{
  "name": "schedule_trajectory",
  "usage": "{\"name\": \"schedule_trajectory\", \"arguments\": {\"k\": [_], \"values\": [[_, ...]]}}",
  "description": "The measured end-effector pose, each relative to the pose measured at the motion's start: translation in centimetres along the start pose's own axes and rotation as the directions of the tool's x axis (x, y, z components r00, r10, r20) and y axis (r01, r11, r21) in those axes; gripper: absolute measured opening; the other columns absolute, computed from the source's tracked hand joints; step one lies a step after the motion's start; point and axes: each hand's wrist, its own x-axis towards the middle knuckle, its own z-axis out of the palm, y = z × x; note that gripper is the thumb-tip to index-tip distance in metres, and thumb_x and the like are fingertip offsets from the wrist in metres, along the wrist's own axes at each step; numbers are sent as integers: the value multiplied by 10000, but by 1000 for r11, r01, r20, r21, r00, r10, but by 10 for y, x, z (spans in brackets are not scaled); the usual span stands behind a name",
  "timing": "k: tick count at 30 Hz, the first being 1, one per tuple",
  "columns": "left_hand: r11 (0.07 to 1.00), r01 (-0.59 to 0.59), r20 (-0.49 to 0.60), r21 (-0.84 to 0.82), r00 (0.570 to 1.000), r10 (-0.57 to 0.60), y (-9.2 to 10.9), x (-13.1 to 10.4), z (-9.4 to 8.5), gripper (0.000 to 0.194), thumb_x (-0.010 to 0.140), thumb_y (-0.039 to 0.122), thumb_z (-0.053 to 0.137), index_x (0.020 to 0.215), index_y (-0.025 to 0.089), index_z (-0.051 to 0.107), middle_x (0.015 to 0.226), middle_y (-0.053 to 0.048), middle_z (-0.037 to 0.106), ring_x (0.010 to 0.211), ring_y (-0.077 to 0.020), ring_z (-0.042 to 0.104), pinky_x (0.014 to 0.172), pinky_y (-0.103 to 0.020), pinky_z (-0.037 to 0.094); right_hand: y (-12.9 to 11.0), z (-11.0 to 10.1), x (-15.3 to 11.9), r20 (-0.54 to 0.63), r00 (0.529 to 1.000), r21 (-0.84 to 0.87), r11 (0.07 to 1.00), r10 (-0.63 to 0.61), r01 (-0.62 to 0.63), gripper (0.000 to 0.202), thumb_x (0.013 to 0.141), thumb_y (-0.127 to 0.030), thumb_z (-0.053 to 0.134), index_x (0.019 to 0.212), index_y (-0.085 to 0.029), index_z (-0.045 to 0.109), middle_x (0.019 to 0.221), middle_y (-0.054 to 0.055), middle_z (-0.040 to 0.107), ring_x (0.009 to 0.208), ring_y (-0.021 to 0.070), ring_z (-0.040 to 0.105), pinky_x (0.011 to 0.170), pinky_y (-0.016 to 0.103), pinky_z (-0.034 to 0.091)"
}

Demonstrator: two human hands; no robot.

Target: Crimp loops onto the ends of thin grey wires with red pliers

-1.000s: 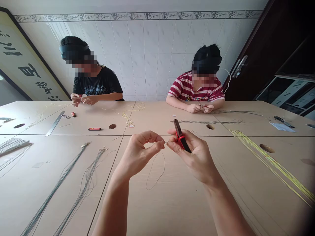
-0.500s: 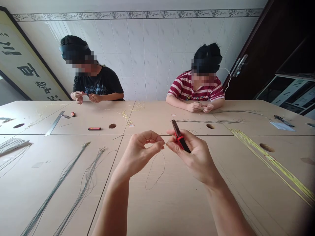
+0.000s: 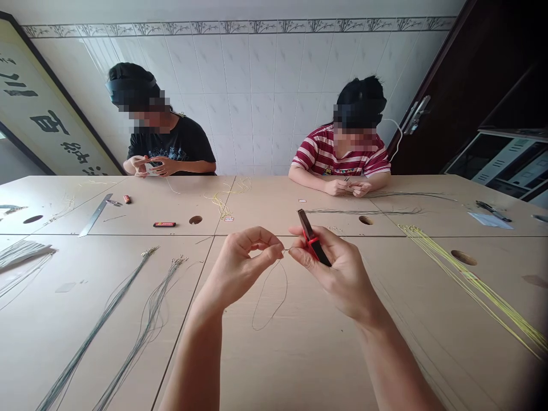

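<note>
Head view shows the left hand pinching one end of a thin wire between thumb and forefinger, its grip closed on that end. Just beside it, the right hand holds a red-and-black cutter, grip closed around the tool, whose long axis tilts up and away from the wire. The two hands' fingertips nearly meet at the wire end; the rest of the wire hangs in a loop below that point, down to the surface. Grey wire bundles lie well left of the loop, yellow wires well right.
</note>
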Motion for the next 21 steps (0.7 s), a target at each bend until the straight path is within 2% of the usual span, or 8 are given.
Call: {"name": "schedule_trajectory", "arguments": {"k": [9, 14, 16, 18, 21], "values": [[1000, 10, 13, 1, 1000, -10, 1, 3, 3, 135, 863, 237, 600, 755, 179, 656, 768, 4, 668, 707, -106, 549, 636, -233, 394, -1, -1, 1, 8, 1000, 3, 1000, 8, -8, 223, 848, -304, 683, 1069, -289, 662, 762, -46, 619, 698, 94, 561, 662, 212, 489], [999, 37, -7, 2, 999, -37, 0, 2, 2, 248, 914, 384, 567, 789, 195, 668, 782, -1, 657, 697, -116, 517, 604, -247, 356, 0, 0, 1, -13, 1000, 16, 1000, 17, -17, 194, 857, -327, 669, 1044, -280, 667, 762, -39, 611, 682, 97, 549, 646, 221, 486], [999, 52, 48, -3, 997, -52, 0, 2, 2, 302, 931, 445, 531, 839, 204, 688, 854, -15, 676, 759, -133, 535, 633, -253, 368, 0, -1, 2, -37, 999, 20, 1000, 12, -12, 201, 851, -327, 675, 1045, -278, 664, 766, -41, 606, 678, 95, 541, 647, 223, 483], [997, 69, 148, -24, 987, -65, 0, 2, 3, 341, 936, 480, 511, 880, 200, 697, 914, -34, 687, 813, -151, 554, 666, -259, 384, 0, -2, 2, -74, 997, 27, 1000, 1, 1, 210, 846, -319, 678, 1051, -276, 658, 768, -45, 600, 677, 93, 538, 648, 223, 480], [992, 114, 265, -62, 960, -94, -2, 3, 5, 339, 934, 471, 517, 876, 177, 674, 769, -31, 659, 738, -146, 550, 650, -258, 390, 1, -4, 4, -136, 991, 50, 999, -8, 15, 207, 845, -304, 672, 1048, -268, 651, 758, -47, 593, 684, 95, 547, 672, 232, 488]]}}
